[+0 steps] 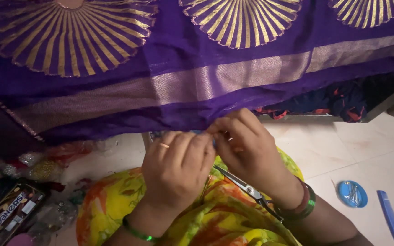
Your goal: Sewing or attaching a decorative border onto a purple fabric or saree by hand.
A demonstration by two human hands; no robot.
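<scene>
Purple cloth (197, 86) with gold fan-shaped rounds and a pale woven band hangs across the upper half of the view, its lower hem dropping just above both hands. On the white tiled floor (370, 150) to the right lies a small round blue case (352, 194) with thin metal pins or needles in it, and just beside it a blue strip-like tool (391, 217) runs toward the bottom edge. At lower left a flat dark packet (10, 212) with a printed label lies tilted among a heap of shiny beads and clear wrappers (42, 166), too blurred to sort. The left hand (176, 168), a ring on one finger and a green bangle at the wrist, is curled with fingertips pressed together at the hem. The right hand (247, 148), with red and green bangles, pinches the same edge between thumb and forefinger, touching the left. Scissors (247, 187) with closed blades rest on the yellow flowered lap (206, 218) beneath the right wrist.
</scene>
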